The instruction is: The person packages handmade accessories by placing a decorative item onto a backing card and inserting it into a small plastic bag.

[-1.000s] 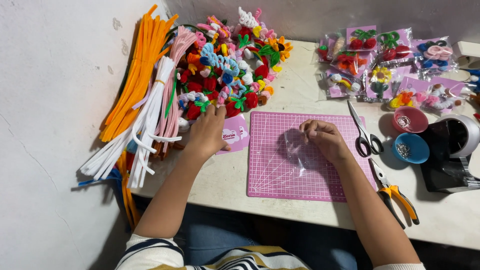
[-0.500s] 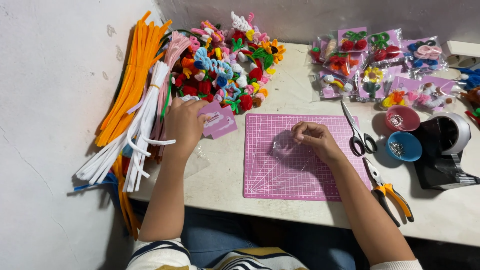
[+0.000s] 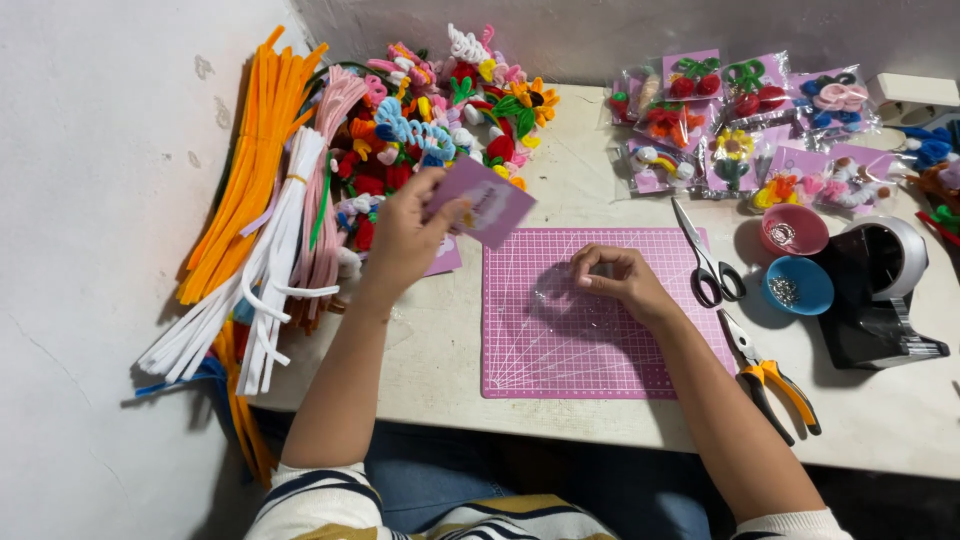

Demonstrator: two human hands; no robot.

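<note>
left hand (image 3: 400,240) holds up a pink card (image 3: 487,203) | right hand (image 3: 612,283) pinches a clear bag (image 3: 560,305) on the pink mat (image 3: 560,340) | scissors (image 3: 706,265) just beside right hand

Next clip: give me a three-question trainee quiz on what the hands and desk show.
1. True or false: the left hand holds a pink card lifted off the table.
2. What does the right hand pinch over the pink cutting mat?
A. scissors
B. a clear plastic bag
C. pliers
3. What colour is the bowl nearer the pliers?

Key:
1. True
2. B, the clear plastic bag; the scissors lie untouched.
3. Blue
</note>
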